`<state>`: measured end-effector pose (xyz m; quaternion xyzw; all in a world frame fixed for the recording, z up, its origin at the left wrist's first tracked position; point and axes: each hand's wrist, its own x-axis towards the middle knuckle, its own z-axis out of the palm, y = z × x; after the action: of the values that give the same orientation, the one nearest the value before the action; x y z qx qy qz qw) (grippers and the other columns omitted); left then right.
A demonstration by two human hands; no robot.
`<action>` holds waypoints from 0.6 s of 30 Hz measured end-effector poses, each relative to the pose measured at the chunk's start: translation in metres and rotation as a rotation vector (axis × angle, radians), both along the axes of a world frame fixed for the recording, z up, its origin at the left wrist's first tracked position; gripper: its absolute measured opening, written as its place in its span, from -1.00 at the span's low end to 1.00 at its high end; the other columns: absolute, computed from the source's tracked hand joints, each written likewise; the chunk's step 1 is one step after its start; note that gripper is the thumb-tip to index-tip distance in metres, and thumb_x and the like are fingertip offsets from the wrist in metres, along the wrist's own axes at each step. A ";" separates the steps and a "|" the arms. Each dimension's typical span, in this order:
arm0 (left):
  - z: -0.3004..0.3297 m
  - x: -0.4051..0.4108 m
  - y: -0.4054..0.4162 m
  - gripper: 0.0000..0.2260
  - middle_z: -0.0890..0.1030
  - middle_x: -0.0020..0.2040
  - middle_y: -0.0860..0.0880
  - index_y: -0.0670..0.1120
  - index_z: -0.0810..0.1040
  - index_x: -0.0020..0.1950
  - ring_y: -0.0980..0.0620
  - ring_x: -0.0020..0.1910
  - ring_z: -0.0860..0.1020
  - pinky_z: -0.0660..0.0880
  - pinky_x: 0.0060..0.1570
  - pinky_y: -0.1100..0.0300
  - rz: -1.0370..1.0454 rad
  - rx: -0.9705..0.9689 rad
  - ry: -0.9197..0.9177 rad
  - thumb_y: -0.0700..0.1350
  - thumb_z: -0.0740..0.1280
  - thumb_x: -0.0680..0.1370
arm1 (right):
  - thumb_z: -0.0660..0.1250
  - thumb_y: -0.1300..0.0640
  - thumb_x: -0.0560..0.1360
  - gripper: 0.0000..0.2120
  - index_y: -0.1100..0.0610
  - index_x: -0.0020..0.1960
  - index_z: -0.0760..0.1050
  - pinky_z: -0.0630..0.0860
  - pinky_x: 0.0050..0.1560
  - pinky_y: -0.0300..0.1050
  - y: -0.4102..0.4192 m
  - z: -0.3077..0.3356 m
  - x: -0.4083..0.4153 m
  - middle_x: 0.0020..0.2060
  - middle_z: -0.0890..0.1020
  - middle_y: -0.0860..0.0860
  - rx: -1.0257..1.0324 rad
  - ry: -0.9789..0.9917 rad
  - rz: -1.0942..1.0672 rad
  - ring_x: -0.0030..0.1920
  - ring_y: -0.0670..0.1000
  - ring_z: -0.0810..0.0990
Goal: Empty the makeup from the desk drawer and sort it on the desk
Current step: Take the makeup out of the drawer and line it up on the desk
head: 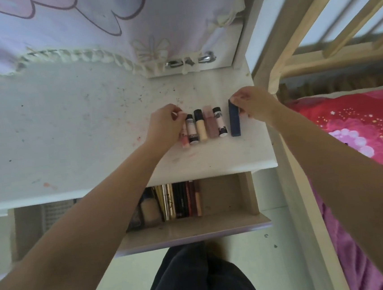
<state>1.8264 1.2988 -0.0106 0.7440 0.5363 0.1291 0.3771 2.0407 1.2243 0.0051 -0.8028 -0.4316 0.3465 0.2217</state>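
Note:
A row of makeup tubes lies on the white desk (68,138) near its right end: a small pink tube (184,139), a white tube with a black cap (191,129), a beige tube (200,125), a dusty-pink tube (210,122), another white tube (220,122) and a dark blue stick (234,120). My left hand (164,126) pinches the pink tube at the row's left end. My right hand (255,104) grips the blue stick at the right end. Below, the open drawer (228,199) holds several slim pencils and palettes (182,200), partly hidden by my left forearm.
A frilled purple cloth (69,28) hangs over the desk's back. A wooden bed frame (293,48) and red-pink bedding (360,133) stand close on the right. The drawer front (194,234) juts out above my dark trousers (199,279). The desk surface is stained.

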 end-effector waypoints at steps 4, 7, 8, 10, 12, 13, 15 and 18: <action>-0.006 0.023 -0.004 -0.83 0.56 -0.01 -0.08 -0.10 0.56 0.08 0.01 -0.10 0.50 0.40 -0.11 0.20 -0.021 0.033 0.014 -0.08 0.25 0.57 | 0.20 0.17 0.58 -0.80 0.21 0.09 0.55 0.35 -0.02 -0.19 -0.002 -0.006 0.002 -0.06 0.54 0.01 0.073 -0.052 -0.015 -0.06 -0.02 0.47; -0.009 0.030 -0.008 -0.82 0.54 0.01 -0.07 -0.09 0.54 0.13 0.05 -0.11 0.47 0.35 -0.12 0.25 -0.024 0.035 0.005 -0.08 0.25 0.58 | 0.20 0.21 0.57 -0.81 0.19 0.06 0.57 0.36 -0.11 -0.20 -0.008 -0.009 0.007 -0.08 0.55 0.00 0.125 -0.042 -0.061 -0.07 -0.01 0.47; -0.008 0.030 -0.010 -0.81 0.53 0.02 -0.08 -0.09 0.53 0.16 0.05 -0.10 0.47 0.37 -0.11 0.24 -0.022 0.029 -0.010 -0.08 0.25 0.58 | 0.20 0.21 0.56 -0.81 0.17 0.04 0.57 0.37 -0.16 -0.21 -0.010 -0.011 0.009 -0.07 0.57 0.03 0.132 -0.045 -0.066 -0.08 -0.01 0.48; -0.007 0.027 -0.013 -0.79 0.52 0.04 -0.08 -0.07 0.49 0.20 0.02 -0.09 0.49 0.43 -0.08 0.21 -0.022 0.010 -0.045 -0.08 0.24 0.58 | 0.20 0.19 0.56 -0.82 0.17 0.06 0.56 0.38 -0.20 -0.22 -0.013 -0.014 0.012 -0.01 0.60 0.07 0.126 -0.049 -0.069 -0.09 -0.01 0.49; -0.003 0.020 -0.017 -0.78 0.52 0.03 -0.07 -0.07 0.47 0.22 0.00 -0.11 0.54 0.52 -0.10 0.17 -0.020 -0.007 -0.084 -0.05 0.24 0.59 | 0.20 0.17 0.57 -0.80 0.18 0.13 0.52 0.37 -0.16 -0.24 -0.018 -0.011 0.009 0.04 0.58 0.08 0.123 -0.080 -0.093 -0.08 -0.03 0.48; 0.001 0.014 -0.021 -0.78 0.53 0.02 -0.06 -0.07 0.46 0.21 0.00 -0.13 0.56 0.54 -0.15 0.19 -0.025 -0.004 -0.096 -0.06 0.23 0.60 | 0.21 0.17 0.57 -0.79 0.18 0.16 0.51 0.34 -0.12 -0.26 -0.024 -0.007 0.004 0.05 0.56 0.09 0.147 -0.126 -0.115 -0.09 -0.04 0.46; 0.010 -0.006 -0.038 -0.85 0.55 -0.06 -0.01 -0.08 0.48 0.15 0.03 -0.18 0.56 0.53 -0.20 0.26 -0.063 0.016 -0.126 -0.10 0.21 0.60 | 0.20 0.20 0.57 -0.82 0.19 0.12 0.52 0.30 -0.12 -0.38 -0.044 0.007 -0.014 0.00 0.55 0.07 0.266 -0.187 -0.146 -0.13 -0.06 0.46; 0.012 -0.052 -0.083 -0.91 0.52 -0.20 0.11 -0.02 0.48 0.03 0.13 -0.25 0.51 0.47 -0.23 0.33 -0.240 -0.017 -0.112 -0.14 0.19 0.61 | 0.20 0.24 0.58 -0.87 0.13 0.00 0.52 0.36 -0.25 -0.47 -0.093 0.017 -0.062 -0.24 0.54 -0.05 0.329 -0.054 0.004 -0.31 -0.12 0.46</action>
<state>1.7742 1.2159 0.0015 0.7913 0.4226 0.1198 0.4253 1.9784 1.1317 0.0216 -0.7638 -0.4899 0.2500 0.3379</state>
